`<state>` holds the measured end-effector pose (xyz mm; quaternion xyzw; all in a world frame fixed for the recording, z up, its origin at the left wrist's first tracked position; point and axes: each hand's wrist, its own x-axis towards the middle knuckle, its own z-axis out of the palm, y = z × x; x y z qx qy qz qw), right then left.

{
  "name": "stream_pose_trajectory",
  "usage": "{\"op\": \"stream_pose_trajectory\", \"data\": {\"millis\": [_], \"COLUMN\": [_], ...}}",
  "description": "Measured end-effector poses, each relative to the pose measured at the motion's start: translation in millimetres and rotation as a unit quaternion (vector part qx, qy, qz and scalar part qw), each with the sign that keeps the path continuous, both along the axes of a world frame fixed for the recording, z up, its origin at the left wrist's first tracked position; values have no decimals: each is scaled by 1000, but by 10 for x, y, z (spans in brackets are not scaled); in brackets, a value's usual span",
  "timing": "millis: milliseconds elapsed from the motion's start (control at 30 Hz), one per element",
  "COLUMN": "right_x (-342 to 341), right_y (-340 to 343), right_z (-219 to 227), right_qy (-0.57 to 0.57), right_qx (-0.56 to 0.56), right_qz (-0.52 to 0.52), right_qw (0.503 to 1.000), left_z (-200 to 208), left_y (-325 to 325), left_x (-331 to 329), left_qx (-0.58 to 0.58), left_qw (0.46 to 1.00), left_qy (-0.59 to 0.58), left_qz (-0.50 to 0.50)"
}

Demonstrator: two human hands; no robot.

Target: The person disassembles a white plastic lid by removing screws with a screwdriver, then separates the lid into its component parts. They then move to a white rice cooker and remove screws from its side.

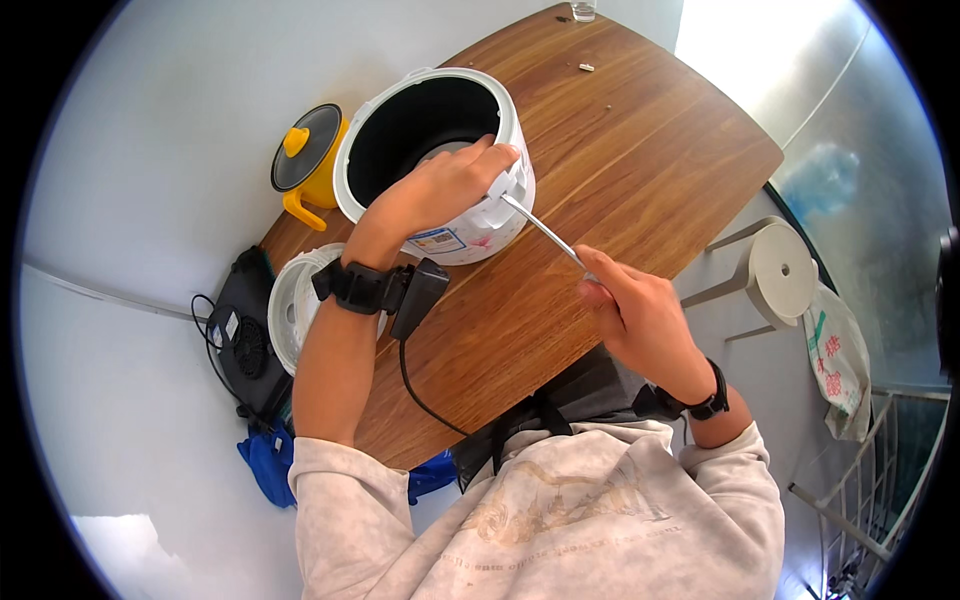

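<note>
A white rice cooker body (490, 242) with a dark hollow inside stands on the wooden table, tilted toward me in this view. My left hand (440, 188) is closed over its near rim, with the fingertips reaching inside. My right hand (640, 312) grips a screwdriver (543, 230); its handle is hidden in the fist. The metal shaft slants up to the left, and its tip meets the white bracket on the cooker's side, just by my left hand. Partly behind my left forearm lies a round white part (284, 312), perhaps a lid.
A yellow pot (325, 185) with a dark lid stands left of the cooker. A black device with a fan (250, 345) lies at the table's left end. At the far edge is a drinking glass (583, 10). A pale stool (780, 270) and a printed bag (840, 375) are to the right.
</note>
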<state>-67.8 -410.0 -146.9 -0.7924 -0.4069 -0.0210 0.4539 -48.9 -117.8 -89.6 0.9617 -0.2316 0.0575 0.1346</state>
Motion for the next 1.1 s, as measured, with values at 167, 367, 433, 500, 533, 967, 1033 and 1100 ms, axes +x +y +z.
{"op": "stream_pose_trajectory", "data": {"millis": [167,367,433,500,533,967,1033,1100], "right_x": [-90,-16,-27,-97,-64,-74,-72,-83], "right_y": [-29,-94,-122,-140,-170,-134,-109,-71], "right_z": [305,248,163,11,-60,-56,-66,-89], "right_qy": [-296,-180,-44,99,223,558,569,554], "right_qx": [-224,-167,-108,-31,7,225,220,218], "right_qz": [-162,-98,-50,-27,18,156,166,174], "right_qw": [914,964,992,994,975,783,775,784], "left_z": [154,184,174,177,193,284,296,294], "left_y": [-164,-183,-173,-174,-181,-328,-344,-332], "left_x": [-46,24,23,17,10,-30,-46,-44], "left_qx": [-74,-214,-215,-206,-197,-271,-275,-276], "left_qw": [988,926,931,935,937,884,883,886], "left_qy": [106,233,224,217,214,258,260,259], "left_qz": [89,205,192,190,194,279,277,267]}}
